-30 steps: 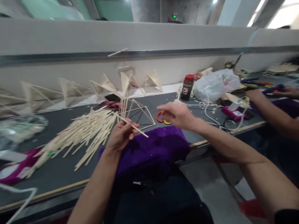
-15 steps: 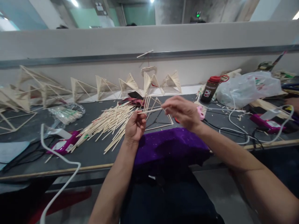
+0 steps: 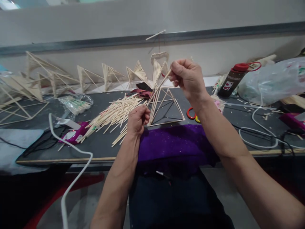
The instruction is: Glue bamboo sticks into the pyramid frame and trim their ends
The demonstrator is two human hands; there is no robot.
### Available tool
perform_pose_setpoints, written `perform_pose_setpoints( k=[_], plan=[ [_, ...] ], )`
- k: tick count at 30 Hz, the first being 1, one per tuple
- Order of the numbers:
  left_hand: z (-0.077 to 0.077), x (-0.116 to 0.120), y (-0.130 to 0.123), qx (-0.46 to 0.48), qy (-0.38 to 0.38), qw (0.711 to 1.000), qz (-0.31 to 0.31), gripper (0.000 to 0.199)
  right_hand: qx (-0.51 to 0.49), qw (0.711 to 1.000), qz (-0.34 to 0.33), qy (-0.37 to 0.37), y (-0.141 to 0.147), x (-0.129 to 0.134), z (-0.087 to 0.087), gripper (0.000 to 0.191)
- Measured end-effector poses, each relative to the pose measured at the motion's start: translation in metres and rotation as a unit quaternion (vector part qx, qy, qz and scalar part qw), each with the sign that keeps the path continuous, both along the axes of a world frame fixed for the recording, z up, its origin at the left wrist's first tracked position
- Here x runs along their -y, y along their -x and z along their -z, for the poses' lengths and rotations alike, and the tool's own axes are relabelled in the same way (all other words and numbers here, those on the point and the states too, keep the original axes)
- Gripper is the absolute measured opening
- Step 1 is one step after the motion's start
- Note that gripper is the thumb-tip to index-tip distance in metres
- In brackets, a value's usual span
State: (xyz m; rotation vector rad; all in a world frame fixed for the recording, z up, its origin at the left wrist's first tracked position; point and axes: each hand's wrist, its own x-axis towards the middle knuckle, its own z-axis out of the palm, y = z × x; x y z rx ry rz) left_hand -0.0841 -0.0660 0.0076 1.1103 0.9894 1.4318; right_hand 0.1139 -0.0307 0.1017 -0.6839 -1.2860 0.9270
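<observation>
We are pinching one thin stick (image 3: 164, 80) near the middle of the frame, and it is slanting from upper right to lower left between our hands. Our right hand (image 3: 187, 76) is gripping its upper end between thumb and fingers, above the table (image 3: 97, 152). Our left hand (image 3: 139, 117), lower and to the left, is pressing thumb and fingers together at the stick's lower end, with the remaining fingers curling in.

Just behind the left hand, an open stick frame (image 3: 166, 122) is standing on the table, its upright sticks partly overlapping the held one in our view. A loose pile of sticks (image 3: 116, 111) is spreading left of center, and a purple cloth (image 3: 173, 140) is lying at the near edge, lower center. Red and yellow rings (image 3: 188, 115) are showing beside our right forearm.

Along the wall, a row of stick models (image 3: 135, 76) is stretching toward the left side of the frame. A red-capped bottle (image 3: 230, 81) is standing at the right, and a plastic bag (image 3: 276, 84) is resting just beside it.
</observation>
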Motion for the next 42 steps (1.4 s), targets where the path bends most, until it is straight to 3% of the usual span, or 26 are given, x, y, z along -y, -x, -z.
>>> perform_pose_setpoints(
  k=[6,9,15,19,29,36,42],
  plan=[
    [-0.001,-0.003,0.003,-0.041,0.042,0.998,-0.033,0.039,0.02,0.999,-0.005,0.029,-0.001,-0.019,-0.002,0.024],
    [0.001,-0.006,0.009,-0.108,0.036,0.992,-0.051,0.026,0.03,0.998,0.024,0.047,-0.008,-0.04,0.005,0.02],
    [0.012,-0.015,0.019,-0.187,0.121,0.974,0.03,0.026,0.046,0.992,0.059,0.097,-0.018,-0.067,0.028,0.014],
    [0.018,-0.017,0.022,-0.179,0.156,0.967,0.096,0.023,0.066,0.988,0.051,0.133,-0.018,-0.071,0.035,0.014],
    [0.023,-0.022,0.026,-0.083,0.182,0.965,0.171,0.018,0.091,0.978,0.019,0.185,-0.007,-0.077,0.049,0.014],
    [0.023,-0.018,0.023,-0.079,0.167,0.973,0.137,0.021,0.064,0.982,0.026,0.178,-0.006,-0.075,0.053,0.014],
    [0.024,-0.019,0.022,-0.077,0.159,0.971,0.163,0.015,0.069,0.981,0.016,0.179,-0.006,-0.078,0.06,0.015]
  ],
)
